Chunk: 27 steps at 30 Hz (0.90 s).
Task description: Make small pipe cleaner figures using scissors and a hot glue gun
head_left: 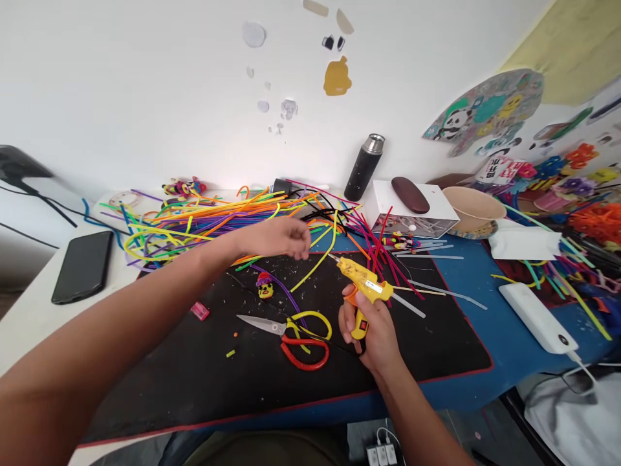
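Observation:
My right hand [372, 333] is wrapped round the grip of a yellow glue gun [363, 285], its nozzle aimed up and left over the black mat [194, 375]. My left hand [284, 238] reaches across the mat with its fingers pinched together at the edge of a heap of coloured pipe cleaners [204, 223]; what it pinches is too small to make out. A small yellow figure with a red cap [264, 285] lies on the mat below that hand. Scissors with red and yellow handles [294, 336] lie left of the glue gun.
A black phone [83, 265] lies at the left edge. A black flask [363, 167], a white box [417, 207], a paper bowl [473, 207] and a white power bank [537, 317] stand to the back and right. Clear glue sticks [436, 291] lie beside the gun. More craft pieces crowd the far right.

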Available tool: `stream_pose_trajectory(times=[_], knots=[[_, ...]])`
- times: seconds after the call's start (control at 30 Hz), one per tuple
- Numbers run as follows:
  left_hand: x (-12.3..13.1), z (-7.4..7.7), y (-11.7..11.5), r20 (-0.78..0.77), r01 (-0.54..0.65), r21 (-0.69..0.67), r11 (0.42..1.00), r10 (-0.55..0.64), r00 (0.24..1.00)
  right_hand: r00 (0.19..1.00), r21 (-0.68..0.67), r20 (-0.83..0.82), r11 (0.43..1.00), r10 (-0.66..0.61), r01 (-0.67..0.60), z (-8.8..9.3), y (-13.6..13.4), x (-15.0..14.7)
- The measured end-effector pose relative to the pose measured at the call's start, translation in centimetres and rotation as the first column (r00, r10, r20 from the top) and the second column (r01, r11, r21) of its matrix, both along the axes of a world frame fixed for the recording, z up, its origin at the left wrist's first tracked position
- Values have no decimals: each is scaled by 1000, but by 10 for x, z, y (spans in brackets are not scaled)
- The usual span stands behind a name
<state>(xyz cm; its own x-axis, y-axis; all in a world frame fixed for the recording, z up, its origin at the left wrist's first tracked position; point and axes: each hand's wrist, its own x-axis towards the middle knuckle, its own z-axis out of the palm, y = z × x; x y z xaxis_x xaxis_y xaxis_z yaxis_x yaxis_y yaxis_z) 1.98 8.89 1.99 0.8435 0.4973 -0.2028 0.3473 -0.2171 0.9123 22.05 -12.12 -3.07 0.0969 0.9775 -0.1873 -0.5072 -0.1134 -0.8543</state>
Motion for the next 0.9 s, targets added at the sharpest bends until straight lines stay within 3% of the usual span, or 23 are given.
stream_pose_trajectory(times=[0.1, 0.2, 0.33, 0.43, 0.5, 0.73, 0.8, 0.9], knots=[[-19, -11, -29, -225, 248, 17, 969, -238, 945, 1000, -18, -14, 1000, 7, -7, -4, 0, 0], [-22, -22, -49, -369, 332, 242, 912, -230, 901, 1000, -28, -14, 1000, 7, -7, -7, 0, -3], [-21, -33, -61, -353, 438, 644, 627, -264, 897, 1000, -43, -16, 999, 3, -3, -10, -2, -3], [-21, -40, -65, -413, 484, 760, 435, -252, 875, 1000, -58, -21, 998, 4, -5, -11, -4, -3], [-21, -45, -66, -436, 498, 788, 362, -243, 866, 1000, -71, -26, 997, 2, -4, -13, -4, -4], [-9, -61, -55, -397, 467, 850, 245, -285, 872, 999, -77, -38, 997, 0, -3, -16, -5, -6], [-3, -63, -49, -364, 439, 859, 266, -287, 886, 999, -78, -35, 997, -3, 0, -16, -6, -5], [14, -66, -37, -293, 386, 840, 381, -279, 914, 1000, -89, -30, 996, -8, 5, -17, -8, -4]])
